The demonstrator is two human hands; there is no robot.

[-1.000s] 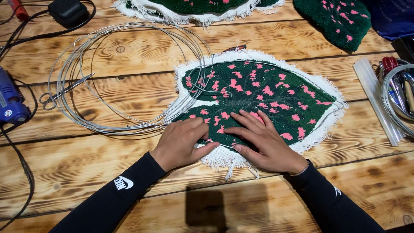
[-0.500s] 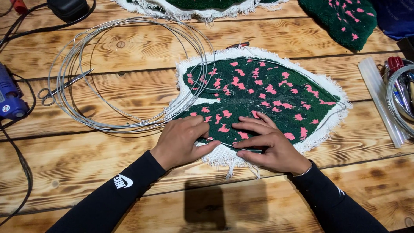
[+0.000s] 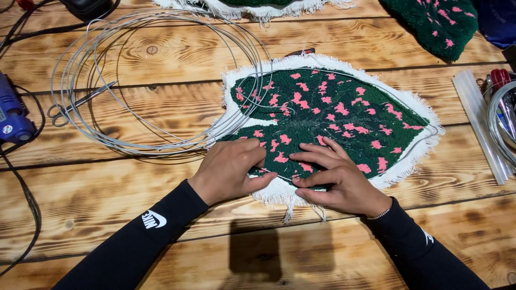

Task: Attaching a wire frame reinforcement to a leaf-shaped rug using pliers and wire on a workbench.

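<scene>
Flat, both hands [image 3: 290, 174] on tufted leaf [image 3: 333, 113].

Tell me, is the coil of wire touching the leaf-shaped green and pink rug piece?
Touching. In the head view the coil of wire lies over the left edge of the rug piece, its strands crossing the white fringe and green pile.

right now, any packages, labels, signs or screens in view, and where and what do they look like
No packages, signs or screens.
Sleeve logo: small white mark on the black left sleeve, near the bottom.
Sticker: small round light label on the blue tool at the left edge.
Both hands, left and right, press on the green and pink leaf-shaped rug piece.
</scene>
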